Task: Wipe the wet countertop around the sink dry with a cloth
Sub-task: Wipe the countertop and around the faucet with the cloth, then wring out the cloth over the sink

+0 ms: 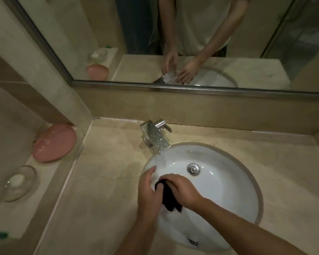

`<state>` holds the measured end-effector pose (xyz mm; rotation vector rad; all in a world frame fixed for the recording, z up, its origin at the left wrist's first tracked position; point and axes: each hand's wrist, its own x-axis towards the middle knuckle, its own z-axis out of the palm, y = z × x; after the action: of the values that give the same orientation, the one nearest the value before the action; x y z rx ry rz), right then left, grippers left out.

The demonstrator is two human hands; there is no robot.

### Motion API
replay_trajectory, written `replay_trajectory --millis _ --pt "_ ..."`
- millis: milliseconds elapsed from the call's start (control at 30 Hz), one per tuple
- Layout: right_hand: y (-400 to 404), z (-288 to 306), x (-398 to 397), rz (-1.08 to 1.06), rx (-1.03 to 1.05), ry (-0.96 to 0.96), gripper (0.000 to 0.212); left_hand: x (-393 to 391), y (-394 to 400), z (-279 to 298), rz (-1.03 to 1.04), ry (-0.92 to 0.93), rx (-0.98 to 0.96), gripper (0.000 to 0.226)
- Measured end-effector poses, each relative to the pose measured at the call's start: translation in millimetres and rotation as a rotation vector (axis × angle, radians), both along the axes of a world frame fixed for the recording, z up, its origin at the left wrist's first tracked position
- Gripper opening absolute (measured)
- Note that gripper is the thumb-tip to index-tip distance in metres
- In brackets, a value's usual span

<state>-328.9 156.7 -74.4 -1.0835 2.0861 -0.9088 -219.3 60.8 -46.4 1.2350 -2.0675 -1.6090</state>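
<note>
Over the white sink [228,184], at the basin's nine o'clock edge, both hands clamp a dark cloth [168,196]: left hand [148,192] and right hand [181,190] fingers curled around it, apparently wringing.

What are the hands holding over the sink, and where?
Both the left hand and right hand grip a dark cloth, bunched between them near its upper end.

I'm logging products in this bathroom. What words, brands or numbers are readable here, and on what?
None can be read.
Faucet: no mark shows, only glare.
Pink dish: plain.
Glass soap dish: plain.
Dark cloth, held by both hands over the sink: no label shows.
</note>
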Motion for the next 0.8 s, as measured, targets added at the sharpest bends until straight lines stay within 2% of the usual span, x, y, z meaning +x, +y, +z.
replay_trajectory --millis 33,133,200,267,400,467,500,633,667,733,800 --pt "14 16 7 -0.025 -0.022 -0.056 0.034 1 0 9 -0.138 0.020 0.047 0.049" --pt "49 64 17 -0.096 -0.053 -0.210 0.034 5 14 48 -0.439 0.030 0.383 0.051" --pt "69 93 20 -0.178 -0.100 -0.279 0.025 7 24 65 -0.567 0.022 0.425 0.069" --pt "86 117 22 -0.257 -0.138 -0.326 0.028 6 33 80 -0.654 -0.005 0.433 0.077" --pt "117 142 24 -0.363 -0.234 -0.438 0.041 2 51 112 -0.774 -0.006 0.364 0.041" --pt "132 144 27 -0.397 -0.290 -0.484 0.043 1 63 124 -0.757 0.026 0.348 0.033" --pt "139 146 29 -0.402 -0.295 -0.493 0.043 1 69 127 -0.738 0.034 0.350 0.036" --pt "157 161 35 -0.366 -0.268 -0.554 0.050 5 89 127 -0.627 0.024 0.405 0.074" --pt "160 164 34 -0.350 -0.239 -0.598 0.051 7 91 126 -0.577 0.046 0.425 0.073" --pt "163 167 27 -0.325 -0.135 -0.602 0.049 11 91 125 -0.429 0.123 0.455 0.057" --pt "161 168 19 -0.289 -0.071 -0.527 0.030 13 87 127 -0.291 0.180 0.438 0.037"
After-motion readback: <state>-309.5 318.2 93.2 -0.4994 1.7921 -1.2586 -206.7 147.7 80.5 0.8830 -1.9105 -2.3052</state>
